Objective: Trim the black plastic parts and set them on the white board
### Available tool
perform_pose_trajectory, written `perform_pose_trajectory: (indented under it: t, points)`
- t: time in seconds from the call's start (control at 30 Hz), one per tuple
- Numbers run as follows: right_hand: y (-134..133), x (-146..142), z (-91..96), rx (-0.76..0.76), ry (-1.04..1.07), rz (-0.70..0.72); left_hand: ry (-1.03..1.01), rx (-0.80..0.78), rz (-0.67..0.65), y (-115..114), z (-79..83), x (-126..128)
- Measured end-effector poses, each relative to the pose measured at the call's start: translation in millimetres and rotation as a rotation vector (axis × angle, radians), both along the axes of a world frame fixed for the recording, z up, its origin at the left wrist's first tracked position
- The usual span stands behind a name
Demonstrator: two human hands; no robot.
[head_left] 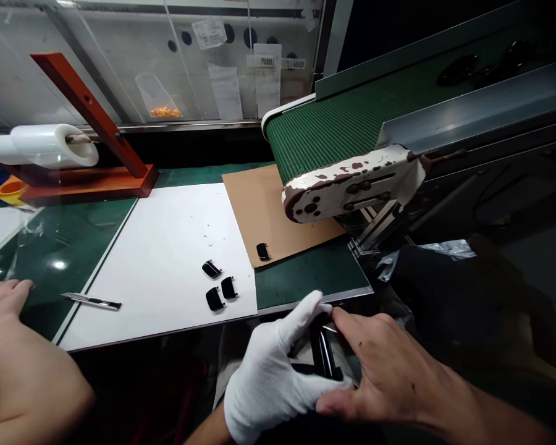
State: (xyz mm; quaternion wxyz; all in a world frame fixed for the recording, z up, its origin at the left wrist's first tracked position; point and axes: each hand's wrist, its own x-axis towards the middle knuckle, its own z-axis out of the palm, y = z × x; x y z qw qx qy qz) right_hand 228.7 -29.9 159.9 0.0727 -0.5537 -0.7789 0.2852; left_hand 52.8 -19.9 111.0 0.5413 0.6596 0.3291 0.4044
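Note:
My left hand [271, 377], in a white glove, is closed around a small glossy black plastic part [324, 353], held below the table's front edge. My bare right hand [389, 371] pinches the same part from the right, its fingertips on the upper edge. Three similar black parts [214, 298] lie close together on a white sheet [167, 235] on the table. Another black part [262, 251] rests on a brown cardboard sheet [259, 210].
A green conveyor belt [333, 133] with a chipped white end cap overhangs the cardboard. A utility knife [92, 301] lies at the white sheet's left edge. A film roll [50, 145] sits on an orange stand [92, 179]. Another person's bare arm [9, 346] rests at the left.

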Motion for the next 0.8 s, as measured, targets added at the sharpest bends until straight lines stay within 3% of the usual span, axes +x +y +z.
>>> perform_pose_trajectory:
  t: [0.3, 0.6, 0.8]
  points:
    - [-2.1, -0.3, -9.3, 0.161, -0.132, 0.063, 0.001, -0.015, 0.017, -2.0, -7.2, -0.1]
    - [-5.6, 1.8, -21.0, 0.354, -0.16, 0.075, 0.099, 0.103, 0.056, 2.0, -7.4, -1.3]
    - [-6.0, 1.8, -24.2, 0.46, -0.179, 0.08, 0.094, 0.068, 0.074, -6.5, -7.7, 3.6]
